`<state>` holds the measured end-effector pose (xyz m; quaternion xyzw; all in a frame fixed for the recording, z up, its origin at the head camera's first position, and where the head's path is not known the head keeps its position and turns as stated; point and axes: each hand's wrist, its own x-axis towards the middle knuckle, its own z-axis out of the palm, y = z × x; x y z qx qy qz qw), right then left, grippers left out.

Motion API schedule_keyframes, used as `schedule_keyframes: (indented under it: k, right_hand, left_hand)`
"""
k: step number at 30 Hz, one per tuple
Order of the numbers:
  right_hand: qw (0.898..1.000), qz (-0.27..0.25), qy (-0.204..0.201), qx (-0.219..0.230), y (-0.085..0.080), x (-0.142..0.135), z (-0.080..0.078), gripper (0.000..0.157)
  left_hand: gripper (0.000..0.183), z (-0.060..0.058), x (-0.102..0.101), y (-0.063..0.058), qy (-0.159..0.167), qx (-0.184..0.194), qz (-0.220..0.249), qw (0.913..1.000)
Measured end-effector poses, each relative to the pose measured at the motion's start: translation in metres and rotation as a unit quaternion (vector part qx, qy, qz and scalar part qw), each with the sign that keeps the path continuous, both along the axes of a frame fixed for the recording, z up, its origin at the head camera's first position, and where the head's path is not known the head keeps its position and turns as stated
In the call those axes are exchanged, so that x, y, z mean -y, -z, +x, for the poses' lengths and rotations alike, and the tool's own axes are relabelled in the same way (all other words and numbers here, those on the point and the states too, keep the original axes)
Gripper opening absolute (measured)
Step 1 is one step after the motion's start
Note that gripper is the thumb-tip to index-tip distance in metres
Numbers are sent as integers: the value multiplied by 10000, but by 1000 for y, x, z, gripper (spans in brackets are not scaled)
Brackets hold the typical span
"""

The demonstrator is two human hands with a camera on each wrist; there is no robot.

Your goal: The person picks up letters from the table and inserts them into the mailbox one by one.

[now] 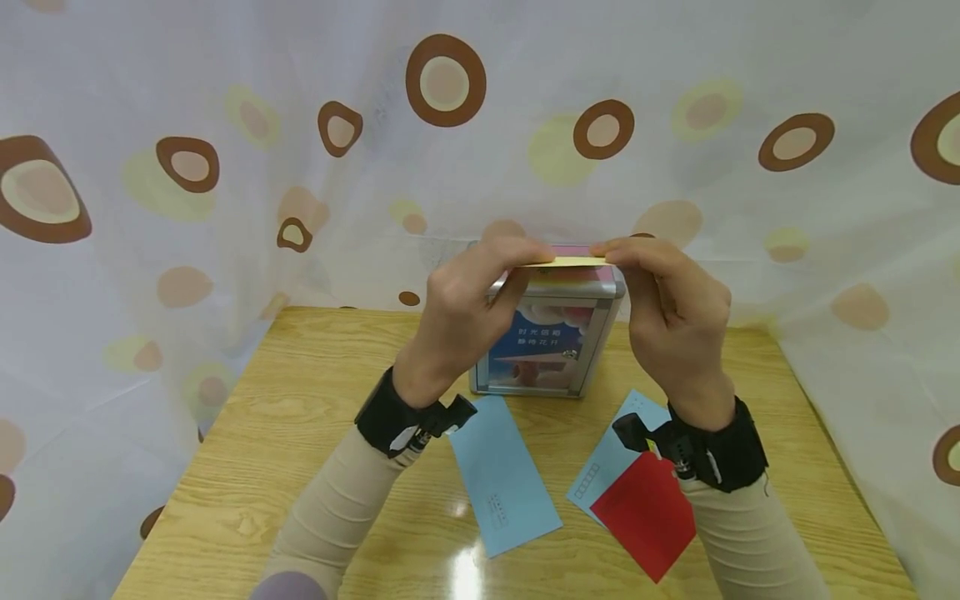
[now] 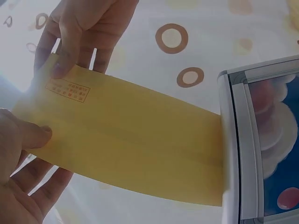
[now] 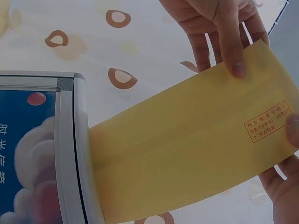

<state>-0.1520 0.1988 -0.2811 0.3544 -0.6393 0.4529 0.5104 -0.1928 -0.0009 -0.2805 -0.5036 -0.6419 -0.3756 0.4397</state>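
My left hand (image 1: 474, 287) and right hand (image 1: 675, 300) pinch the upper end of a yellow envelope (image 1: 573, 262), thumbs on the near face and fingers behind. Both wrist views show the envelope (image 2: 131, 135) slightly bowed, a small red printed box near its held end. Its lower edge meets the top of a silver-framed letter box (image 1: 558, 288), where the front rim hides that edge. This box stands upright, with a blue picture panel and white Chinese characters on its front, a small lock beside them.
A light blue envelope (image 1: 504, 479) lies on the wooden table (image 1: 337, 508) before the box. To its right, a red envelope (image 1: 648, 512) partly covers another light blue envelope (image 1: 609, 458), under my right wrist. Behind the table hangs a patterned white cloth (image 1: 495, 167).
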Motion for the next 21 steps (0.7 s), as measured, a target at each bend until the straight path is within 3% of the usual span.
schedule_keyframes:
  k: [5, 21]
  right_hand:
    - [9998, -54, -203, 55, 0, 1, -1, 9]
    - [9989, 13, -167, 427, 8, -2, -3, 9]
  left_hand:
    - [16, 2, 1, -1, 4, -130, 7, 9999]
    - [17, 0, -2, 1, -38, -249, 15, 9997]
